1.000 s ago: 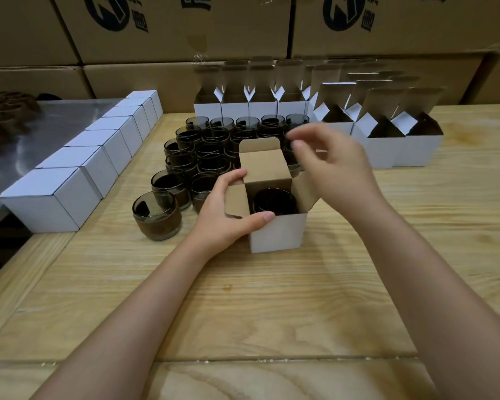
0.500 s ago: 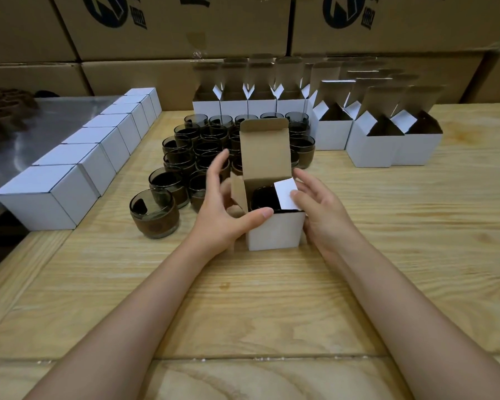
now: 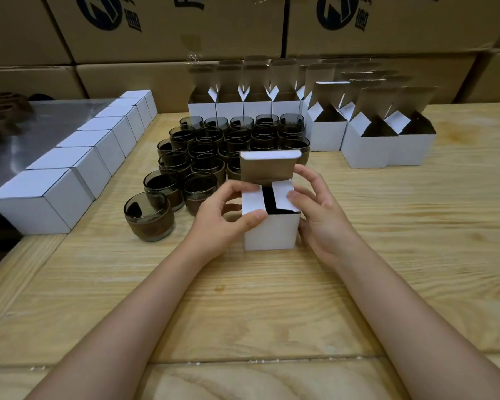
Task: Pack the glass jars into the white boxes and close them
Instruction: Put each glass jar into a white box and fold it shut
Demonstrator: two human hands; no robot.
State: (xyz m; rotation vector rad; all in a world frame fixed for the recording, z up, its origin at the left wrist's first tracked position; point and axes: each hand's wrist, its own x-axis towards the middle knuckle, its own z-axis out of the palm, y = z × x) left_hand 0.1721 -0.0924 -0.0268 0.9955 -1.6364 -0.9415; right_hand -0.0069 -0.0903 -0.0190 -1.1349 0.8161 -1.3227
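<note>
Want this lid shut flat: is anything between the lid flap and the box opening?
Only fingers: the left hand and right hand hold the box, pressing its side flaps down right under the raised lid flap.

Both bare forearms are reaching in from the bottom edge, angling toward each other. Left hand (image 3: 224,216) is gripping the white box (image 3: 272,233) from the left: thumb (image 3: 256,219) pressing the near top corner, fingers (image 3: 233,193) curling over the left top flap. Right hand (image 3: 322,216) is cupping the box's right side, palm against the wall, one fingertip (image 3: 293,194) pressing down on the right flap, other fingers bending up behind it. Wrists are hovering low, just above the surface.
</note>
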